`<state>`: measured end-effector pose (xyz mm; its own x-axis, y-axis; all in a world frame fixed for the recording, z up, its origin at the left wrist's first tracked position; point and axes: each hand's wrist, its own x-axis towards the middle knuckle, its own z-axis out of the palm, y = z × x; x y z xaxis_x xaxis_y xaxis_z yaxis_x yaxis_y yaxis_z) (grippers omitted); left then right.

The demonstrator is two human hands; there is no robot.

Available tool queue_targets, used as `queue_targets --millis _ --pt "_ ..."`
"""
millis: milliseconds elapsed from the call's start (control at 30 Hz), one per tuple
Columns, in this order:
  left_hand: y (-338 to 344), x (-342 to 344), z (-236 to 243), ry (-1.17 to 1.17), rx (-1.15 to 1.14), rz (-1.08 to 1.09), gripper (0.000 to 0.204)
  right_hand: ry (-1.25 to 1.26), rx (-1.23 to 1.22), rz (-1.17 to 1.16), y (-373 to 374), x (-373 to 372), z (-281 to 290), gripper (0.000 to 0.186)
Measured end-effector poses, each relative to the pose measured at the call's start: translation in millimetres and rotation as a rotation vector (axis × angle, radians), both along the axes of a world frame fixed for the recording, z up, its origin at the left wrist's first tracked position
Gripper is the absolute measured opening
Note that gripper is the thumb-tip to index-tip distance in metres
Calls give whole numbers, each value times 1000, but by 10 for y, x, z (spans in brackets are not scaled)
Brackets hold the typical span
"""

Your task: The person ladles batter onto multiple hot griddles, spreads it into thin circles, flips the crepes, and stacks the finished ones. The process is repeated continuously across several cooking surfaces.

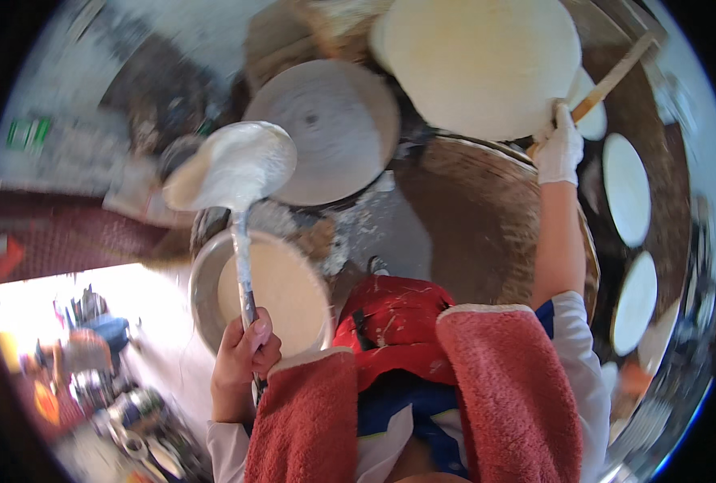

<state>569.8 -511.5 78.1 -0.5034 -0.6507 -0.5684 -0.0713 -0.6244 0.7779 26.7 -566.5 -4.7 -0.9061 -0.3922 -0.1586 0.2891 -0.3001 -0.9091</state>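
My bare left hand [247, 352] is closed around the handle of a large ladle [244, 258], held upright in the picture. Pale wet batter [241, 165] coats the ladle's bowl, which overlaps the left edge of a round grey griddle [350, 129]. Below it stands a metal basin [199, 294] of cream-coloured batter. In a white glove, my right hand [559, 150] grips a flat wooden stick [616, 76]. That hand is at the lower right edge of a big round pale flatbread [483, 64]. Part of the stick is hidden by the glove.
Several smaller-looking pale rounds [626, 191] lie along the right side. A wide brown woven round tray [495, 181] sits under my right forearm. A red bag [394, 322] and a red towel [507, 386] hang at my front. Assorted clutter [136, 419] fills the lower left.
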Motion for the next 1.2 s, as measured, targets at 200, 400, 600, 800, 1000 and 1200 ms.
queue_targets --millis 200,400,600,800,1000,1200 --pt "-241 -1018 -433 257 784 -306 30 -48 -34 -340 2356 -502 140 26" --pt "326 -1988 -745 273 1100 -615 29 -49 76 -808 5051 43 485 23" --pt "1412 -2028 -465 40 1224 -728 30 -43 -44 -1227 7632 2271 1039 19" --pt "2276 -2532 -362 -68 1227 -930 31 -71 -112 -1512 8757 4551 704 17" --pt "2937 -2741 -232 -188 1241 -1046 30 -418 -22 -2243 8386 6026 -577 24" --pt "3255 -2835 -137 -240 1261 -1111 28 -613 -70 -2323 8280 6356 -1165 25"
